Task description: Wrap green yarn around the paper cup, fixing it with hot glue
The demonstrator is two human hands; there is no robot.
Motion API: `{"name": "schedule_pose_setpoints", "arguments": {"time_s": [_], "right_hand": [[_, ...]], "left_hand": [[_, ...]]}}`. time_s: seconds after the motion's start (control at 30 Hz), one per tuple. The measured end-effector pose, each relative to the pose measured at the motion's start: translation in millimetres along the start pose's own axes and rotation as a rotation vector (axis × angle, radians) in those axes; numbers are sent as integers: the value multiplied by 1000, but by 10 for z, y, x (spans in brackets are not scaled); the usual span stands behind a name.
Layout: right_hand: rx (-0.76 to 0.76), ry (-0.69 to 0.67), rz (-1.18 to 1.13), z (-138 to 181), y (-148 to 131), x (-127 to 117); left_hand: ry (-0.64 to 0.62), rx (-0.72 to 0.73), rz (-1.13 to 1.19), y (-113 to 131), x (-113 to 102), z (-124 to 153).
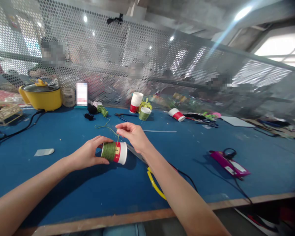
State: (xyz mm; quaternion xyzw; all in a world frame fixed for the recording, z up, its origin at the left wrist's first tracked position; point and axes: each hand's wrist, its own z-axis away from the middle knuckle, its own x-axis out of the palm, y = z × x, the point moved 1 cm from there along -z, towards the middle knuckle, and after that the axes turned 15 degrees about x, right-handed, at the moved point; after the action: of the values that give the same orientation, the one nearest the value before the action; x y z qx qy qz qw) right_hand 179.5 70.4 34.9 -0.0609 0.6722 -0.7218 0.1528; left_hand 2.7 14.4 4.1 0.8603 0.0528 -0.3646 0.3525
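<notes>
**My two hands wind green yarn onto a paper cup**

My left hand (94,152) grips the base end of a white paper cup with a red printed band (123,154), fingers over the top and thumb underneath. My right hand (131,133) is closed in a pinch on a thin green yarn strand (117,139), just above the cup. The cup lies on its side between my hands, its rim towards my right; I can't tell whether it touches the blue counter (76,205) below.

I take this as the winding step, partway through: green wraps cover the part nearest my left hand, while some red and the white rim end show bare. The next turn, I'd say, calls for steady tension from my right fingers and a slow roll with my left, each loop laid snug against the last.

The strand trails loosely away to a fuzzy green yarn bundle (103,110) beyond my left hand, so slack looks ample. Scissors with yellow handles (155,186) lie partly hidden under my right forearm. Farther ahead of my right hand stands a small cup wrapped in pale green (144,113).
</notes>
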Motion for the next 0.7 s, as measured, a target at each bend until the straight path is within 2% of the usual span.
{"name": "schedule_pose_setpoints", "arguments": {"time_s": [0.17, 0.33, 0.53, 0.7], "right_hand": [[-16, 11, 30, 3, 19, 36], [-3, 16, 31, -13, 56, 54], [25, 20, 55, -5, 75, 73], [60, 20, 50, 11, 83, 100]], "left_hand": [[-24, 32, -36, 19, 9, -4], [-8, 36, 53, 15, 27, 10], [64, 100, 96, -3, 48, 9], [91, 126, 45, -44, 70, 23]]}}
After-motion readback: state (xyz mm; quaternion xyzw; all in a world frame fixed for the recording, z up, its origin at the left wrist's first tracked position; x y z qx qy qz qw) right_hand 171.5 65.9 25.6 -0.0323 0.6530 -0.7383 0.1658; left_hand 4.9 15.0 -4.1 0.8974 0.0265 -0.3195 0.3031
